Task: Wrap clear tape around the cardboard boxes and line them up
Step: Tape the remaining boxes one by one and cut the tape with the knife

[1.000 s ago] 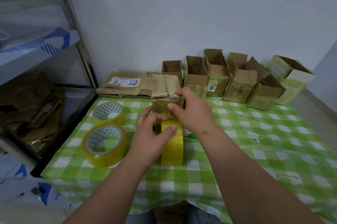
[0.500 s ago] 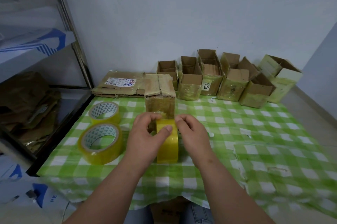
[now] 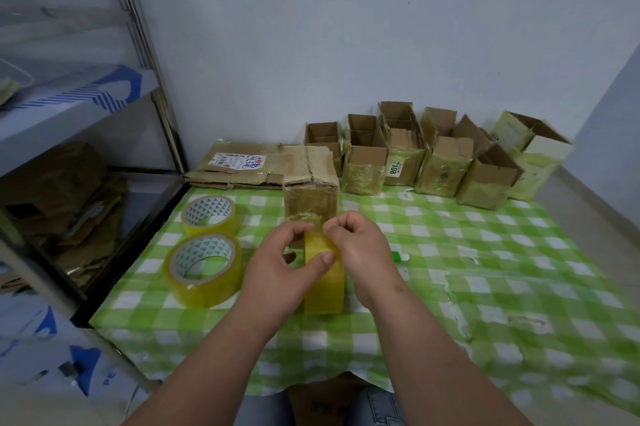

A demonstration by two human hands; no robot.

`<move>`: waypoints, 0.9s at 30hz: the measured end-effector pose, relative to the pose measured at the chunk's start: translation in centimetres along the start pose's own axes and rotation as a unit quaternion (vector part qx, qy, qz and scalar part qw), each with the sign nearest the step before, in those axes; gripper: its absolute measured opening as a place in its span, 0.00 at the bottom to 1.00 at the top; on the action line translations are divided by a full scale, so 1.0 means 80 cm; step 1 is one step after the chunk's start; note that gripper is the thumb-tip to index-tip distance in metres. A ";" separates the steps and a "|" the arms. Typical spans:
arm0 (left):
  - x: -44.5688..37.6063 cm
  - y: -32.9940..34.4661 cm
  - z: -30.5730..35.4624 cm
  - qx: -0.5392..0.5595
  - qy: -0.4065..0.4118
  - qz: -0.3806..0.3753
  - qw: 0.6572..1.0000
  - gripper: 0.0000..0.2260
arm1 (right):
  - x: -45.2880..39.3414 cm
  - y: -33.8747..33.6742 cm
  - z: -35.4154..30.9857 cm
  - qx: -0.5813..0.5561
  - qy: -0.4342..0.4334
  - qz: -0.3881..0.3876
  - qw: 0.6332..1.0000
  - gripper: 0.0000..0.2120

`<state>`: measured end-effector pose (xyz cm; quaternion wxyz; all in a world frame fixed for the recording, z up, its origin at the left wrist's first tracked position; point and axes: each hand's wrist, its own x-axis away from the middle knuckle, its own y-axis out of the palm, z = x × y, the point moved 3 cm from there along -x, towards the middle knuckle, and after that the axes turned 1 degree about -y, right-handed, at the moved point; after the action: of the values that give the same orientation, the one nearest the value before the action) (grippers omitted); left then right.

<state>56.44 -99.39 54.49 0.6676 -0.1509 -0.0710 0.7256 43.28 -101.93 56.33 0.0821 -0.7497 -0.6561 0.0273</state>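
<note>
Left hand [image 3: 277,262] grips the upright tape roll [image 3: 323,283]; right hand [image 3: 360,249] pinches its top edge.

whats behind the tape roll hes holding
Directly behind the held tape roll stands a taped cardboard box; the roll and both hands cover its lower front.

Single head view, forward and down, close over table [image 3: 519,252]
</note>
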 end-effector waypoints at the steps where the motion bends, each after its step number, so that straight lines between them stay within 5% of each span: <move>1: 0.000 -0.001 0.000 -0.002 -0.004 -0.004 1.000 0.18 | 0.001 0.001 0.000 0.014 -0.004 -0.004 1.000 0.09; 5: -0.001 -0.007 0.006 0.046 -0.034 0.005 0.998 0.25 | 0.002 0.002 -0.002 0.049 -0.026 -0.017 0.998 0.09; 7: -0.008 -0.015 0.015 0.041 -0.043 0.017 0.998 0.21 | 0.003 0.002 -0.002 0.061 -0.040 -0.021 0.997 0.09; 14: -0.042 -0.025 0.049 -0.195 -0.014 -0.084 0.977 0.02 | 0.006 0.005 -0.003 0.092 -0.071 -0.030 0.993 0.08; 19: -0.051 -0.028 0.058 -0.278 0.001 -0.097 0.956 0.05 | 0.012 0.001 -0.003 0.047 -0.080 -0.024 0.995 0.05; 22: -0.053 -0.036 0.053 -0.279 -0.009 -0.054 0.959 0.06 | 0.016 -0.011 0.006 -0.007 -0.052 -0.041 0.998 0.18; 27: -0.054 -0.057 0.039 -0.129 -0.084 0.029 0.988 0.08 | 0.022 -0.020 0.021 0.008 -0.034 -0.154 0.987 0.24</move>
<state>60.02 -102.94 59.37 0.6129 -0.1765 -0.2149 0.7396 41.67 -99.83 55.06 0.0684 -0.6376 -0.7660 0.0452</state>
